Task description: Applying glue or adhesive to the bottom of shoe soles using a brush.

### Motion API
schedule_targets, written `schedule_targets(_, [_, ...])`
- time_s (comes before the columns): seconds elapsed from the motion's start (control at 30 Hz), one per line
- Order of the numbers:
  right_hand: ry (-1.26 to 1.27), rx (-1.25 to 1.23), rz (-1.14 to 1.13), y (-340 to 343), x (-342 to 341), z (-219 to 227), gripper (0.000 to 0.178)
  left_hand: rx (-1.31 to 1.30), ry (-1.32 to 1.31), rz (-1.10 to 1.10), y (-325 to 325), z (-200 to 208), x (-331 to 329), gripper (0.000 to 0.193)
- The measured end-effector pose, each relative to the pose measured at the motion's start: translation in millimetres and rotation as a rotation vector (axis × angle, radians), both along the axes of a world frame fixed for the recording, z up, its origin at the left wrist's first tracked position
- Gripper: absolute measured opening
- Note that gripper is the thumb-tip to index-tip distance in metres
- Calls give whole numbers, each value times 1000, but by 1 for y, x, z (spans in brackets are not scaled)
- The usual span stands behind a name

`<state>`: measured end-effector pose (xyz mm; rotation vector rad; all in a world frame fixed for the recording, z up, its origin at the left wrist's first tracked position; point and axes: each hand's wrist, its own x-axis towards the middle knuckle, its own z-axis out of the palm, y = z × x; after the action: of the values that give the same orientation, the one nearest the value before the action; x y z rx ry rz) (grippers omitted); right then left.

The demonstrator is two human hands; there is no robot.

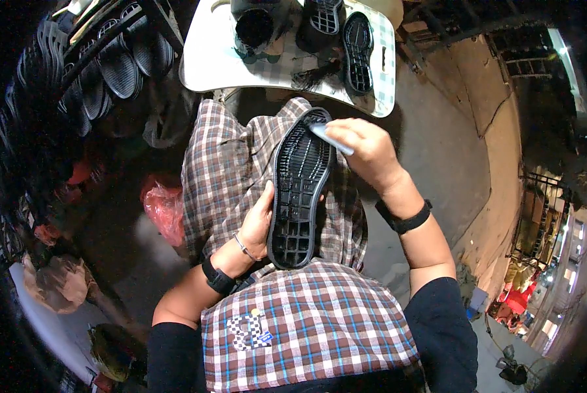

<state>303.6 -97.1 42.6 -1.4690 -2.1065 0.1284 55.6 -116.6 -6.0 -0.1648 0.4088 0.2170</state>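
A black shoe sole (300, 187) rests over my lap, its ribbed, gridded inner side facing up and its wider toe end pointing away. My left hand (259, 226) grips it from the left near the heel half, thumb along the rim and fingers partly hidden beneath. In my right hand (365, 149), closed above the toe end, is a pale blue flat-handled tool (333, 139). Its tip meets the sole's inner face near the toe rim; the tip's shape is too blurred to tell.
Ahead stands a small white folding table (208, 62) with a blackened container (254, 29), another sole (357, 56) and a dark upright sole piece (323, 19). Several black soles (119, 69) hang on a rack at left. A red plastic bag (164, 213) lies beside my left leg.
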Motion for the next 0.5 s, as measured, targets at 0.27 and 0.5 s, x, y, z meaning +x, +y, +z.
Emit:
schedule_targets(0.27, [-115, -57, -93, 9, 2, -6, 22, 21, 48, -6, -7, -5, 2, 74])
schedule_targets(0.5, [-113, -162, -229, 17, -5, 21, 13, 36, 8, 41, -1, -5, 1, 69])
